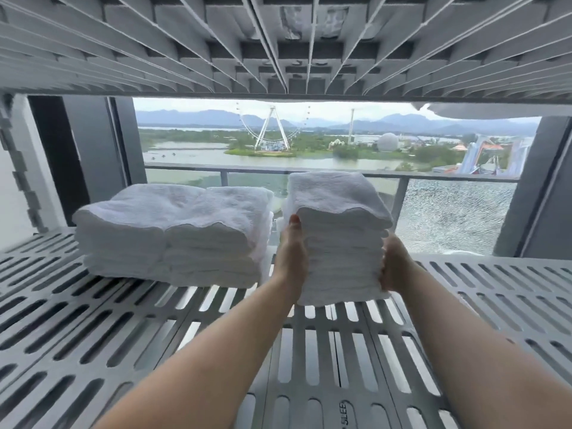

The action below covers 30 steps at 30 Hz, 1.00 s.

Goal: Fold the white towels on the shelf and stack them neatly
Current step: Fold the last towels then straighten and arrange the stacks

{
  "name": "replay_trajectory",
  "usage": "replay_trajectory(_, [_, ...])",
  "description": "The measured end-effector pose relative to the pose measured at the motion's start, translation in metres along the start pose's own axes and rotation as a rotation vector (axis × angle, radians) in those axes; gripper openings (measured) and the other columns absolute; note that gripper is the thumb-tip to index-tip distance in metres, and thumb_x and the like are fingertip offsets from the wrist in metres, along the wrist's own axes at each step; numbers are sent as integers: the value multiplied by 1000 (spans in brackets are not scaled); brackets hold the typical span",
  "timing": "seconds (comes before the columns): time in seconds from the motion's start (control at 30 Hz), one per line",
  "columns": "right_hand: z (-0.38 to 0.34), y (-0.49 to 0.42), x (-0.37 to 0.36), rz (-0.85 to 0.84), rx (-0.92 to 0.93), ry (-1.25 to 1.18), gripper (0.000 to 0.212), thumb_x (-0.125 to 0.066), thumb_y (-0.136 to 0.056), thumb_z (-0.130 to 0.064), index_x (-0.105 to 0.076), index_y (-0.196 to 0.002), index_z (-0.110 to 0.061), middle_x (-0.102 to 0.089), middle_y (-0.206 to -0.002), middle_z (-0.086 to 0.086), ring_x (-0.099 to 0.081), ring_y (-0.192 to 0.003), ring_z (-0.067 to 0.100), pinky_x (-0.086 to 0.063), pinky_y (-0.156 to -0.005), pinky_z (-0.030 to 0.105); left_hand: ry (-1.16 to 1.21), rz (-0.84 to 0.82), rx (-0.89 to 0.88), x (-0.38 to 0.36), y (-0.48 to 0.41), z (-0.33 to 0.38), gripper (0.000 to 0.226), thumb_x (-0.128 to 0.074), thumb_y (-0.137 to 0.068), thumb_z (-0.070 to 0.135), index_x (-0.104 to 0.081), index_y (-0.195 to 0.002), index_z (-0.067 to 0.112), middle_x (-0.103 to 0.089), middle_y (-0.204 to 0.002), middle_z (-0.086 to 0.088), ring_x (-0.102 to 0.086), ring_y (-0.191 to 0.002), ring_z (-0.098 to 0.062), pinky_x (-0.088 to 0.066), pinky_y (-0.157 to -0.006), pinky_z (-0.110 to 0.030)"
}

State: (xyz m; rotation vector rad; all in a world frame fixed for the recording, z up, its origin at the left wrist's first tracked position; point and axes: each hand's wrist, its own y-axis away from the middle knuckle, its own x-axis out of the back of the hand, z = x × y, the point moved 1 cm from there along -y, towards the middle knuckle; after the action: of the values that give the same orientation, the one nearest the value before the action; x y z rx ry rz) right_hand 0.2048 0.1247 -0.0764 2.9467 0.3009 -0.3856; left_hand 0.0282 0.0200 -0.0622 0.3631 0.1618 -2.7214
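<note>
Left hand (pixel 291 249) presses flat on tall stack (pixel 340 236); right hand (pixel 394 264) grips its other side; low stack (pixel 173 230) beside, on shelf (pixel 123 320).

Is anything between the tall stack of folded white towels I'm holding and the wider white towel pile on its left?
Only your left hand, pressed against the tall stack of folded white towels. Nothing else visible stands in the gap to the wider white towel pile on the grey slotted shelf.
</note>
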Motion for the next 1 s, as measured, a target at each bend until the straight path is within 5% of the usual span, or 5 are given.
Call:
replay_trajectory(0.3, [13, 0, -26, -170, -20, -51, 44, -53, -86, -48, -73, -105, -13, -73, -110, 18, -73, -93, 35, -60, -74, 42, -253, -32, -226, 17, -10, 16, 44, -33, -104, 49, -50, -138, 27, -53, -141, 0, -44, -135, -22, -29, -117, -42])
replay_trajectory(0.43, [17, -1, -32, -193, -15, -68, 47, -61, -75, -44, -71, -106, -10, -72, -107, 18, -72, -90, 34, -60, -81, 46, -371, -315, -49, 37, 10, 39, 33, -49, -104, 30, -56, -132, 16, -67, -126, -5, -63, -115, -17, -48, -102, -34])
replay_trajectory(0.57, [20, -5, -39, -177, 3, -49, 36, -60, -78, -38, -76, -99, -12, -75, -103, 15, -73, -88, 32, -59, -74, 40, -933, -616, 8, 83, 10, 110, 24, -53, -101, 33, -69, -112, 19, -73, -109, 5, -70, -98, -9, -55, -77, -28])
replay_trajectory(0.77, [23, -2, -59, -48, 42, 17, 26, -50, -91, -28, -68, -101, -11, -71, -97, 16, -69, -85, 34, -59, -80, 43, -931, -305, -473, 101, -61, 164, 26, -51, -101, 24, -74, -99, 14, -76, -97, 1, -73, -89, -15, -53, -84, -33])
replay_trajectory(1.0, [26, -3, -53, -21, 103, 99, 21, -47, -90, -20, -56, -71, -14, -62, -62, 6, -60, -51, 21, -46, -46, 22, -919, -383, -460, 59, -130, 133, 49, -40, -104, 48, -56, -137, 17, -57, -140, -9, -53, -124, -23, -39, -104, -40])
